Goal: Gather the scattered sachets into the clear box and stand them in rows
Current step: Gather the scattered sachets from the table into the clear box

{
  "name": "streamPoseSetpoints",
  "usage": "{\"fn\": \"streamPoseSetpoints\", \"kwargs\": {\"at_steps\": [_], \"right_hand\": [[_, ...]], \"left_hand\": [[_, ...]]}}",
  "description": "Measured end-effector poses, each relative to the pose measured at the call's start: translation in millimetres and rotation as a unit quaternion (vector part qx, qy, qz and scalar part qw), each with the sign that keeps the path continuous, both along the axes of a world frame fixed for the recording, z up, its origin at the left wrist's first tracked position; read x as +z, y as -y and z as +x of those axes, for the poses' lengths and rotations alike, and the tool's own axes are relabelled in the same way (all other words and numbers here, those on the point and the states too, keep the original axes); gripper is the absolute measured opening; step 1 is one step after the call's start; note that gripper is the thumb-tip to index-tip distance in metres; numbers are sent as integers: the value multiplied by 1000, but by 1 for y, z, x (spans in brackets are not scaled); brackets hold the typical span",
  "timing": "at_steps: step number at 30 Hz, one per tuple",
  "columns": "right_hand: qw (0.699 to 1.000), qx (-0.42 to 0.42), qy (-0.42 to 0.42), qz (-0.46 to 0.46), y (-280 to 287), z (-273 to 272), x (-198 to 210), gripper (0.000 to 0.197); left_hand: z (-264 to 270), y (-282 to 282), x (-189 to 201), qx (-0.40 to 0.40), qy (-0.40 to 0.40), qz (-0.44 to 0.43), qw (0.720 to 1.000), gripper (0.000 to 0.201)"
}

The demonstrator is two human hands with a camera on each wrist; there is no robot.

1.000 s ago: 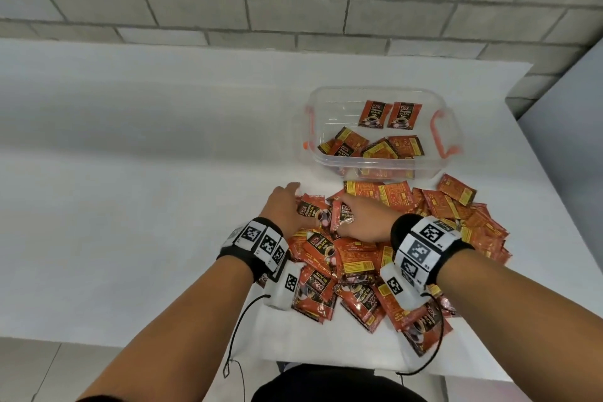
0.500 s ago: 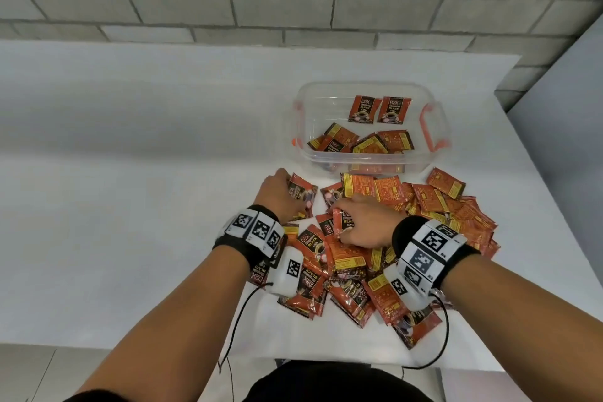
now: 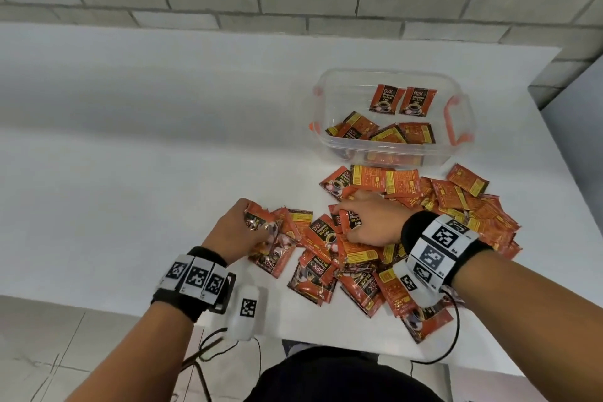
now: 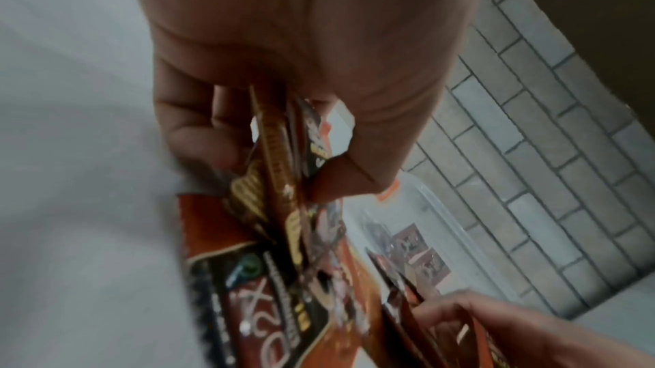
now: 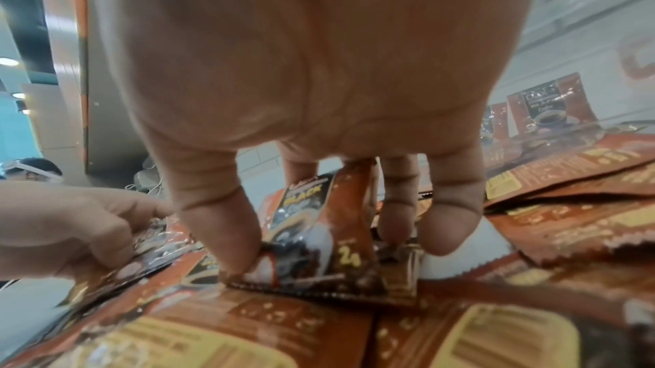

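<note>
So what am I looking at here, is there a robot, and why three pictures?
No robot: a person works with bare hands and wears three cameras. The wide picture comes from the head; the two close ones look along each wrist at the fingers. On the white table lies a heap of red coffee sachets, with a clear box behind it, a few sachets already inside. The left hand grips a small bunch of sachets. The right hand pinches one sachet upright on the heap. The checkered wristbands are markers.
</note>
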State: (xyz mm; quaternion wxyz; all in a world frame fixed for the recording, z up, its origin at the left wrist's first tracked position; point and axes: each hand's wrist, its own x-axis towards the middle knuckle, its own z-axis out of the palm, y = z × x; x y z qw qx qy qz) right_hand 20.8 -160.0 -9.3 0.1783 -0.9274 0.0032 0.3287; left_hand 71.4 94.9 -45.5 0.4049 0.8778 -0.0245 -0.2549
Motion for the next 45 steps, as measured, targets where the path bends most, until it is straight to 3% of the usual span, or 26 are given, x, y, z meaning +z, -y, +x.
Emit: {"fn": "streamPoseSetpoints", "kwargs": {"at_steps": [7, 11, 14, 19, 25, 31, 39, 45], "right_hand": [[999, 16, 26, -22, -2, 4, -3, 62], [999, 15, 33, -25, 0, 5, -5, 64], [999, 3, 13, -30, 2, 5, -6, 70], [999, -2, 3, -45, 4, 8, -6, 75], [996, -30, 35, -75, 5, 8, -9, 80], [994, -49, 64, -73, 7, 6, -13, 74], [994, -55, 56, -74, 13, 5, -16, 89], [990, -54, 80, -103, 16, 5, -13, 75]], "left_hand": [[-9, 5, 2, 0, 60, 26, 998, 26], [-9, 1, 7, 25, 65, 2, 998, 23], [-14, -2, 8, -5, 42, 8, 999, 24], [-25, 7, 1, -84, 54, 98, 990, 63], [-25, 13, -2, -71, 76, 133, 986, 73], [-21, 12, -3, -35, 68, 86, 993, 66], [-16, 17, 1, -49, 77, 83, 992, 55], [-10, 16, 7, -53, 77, 53, 994, 39]]}}
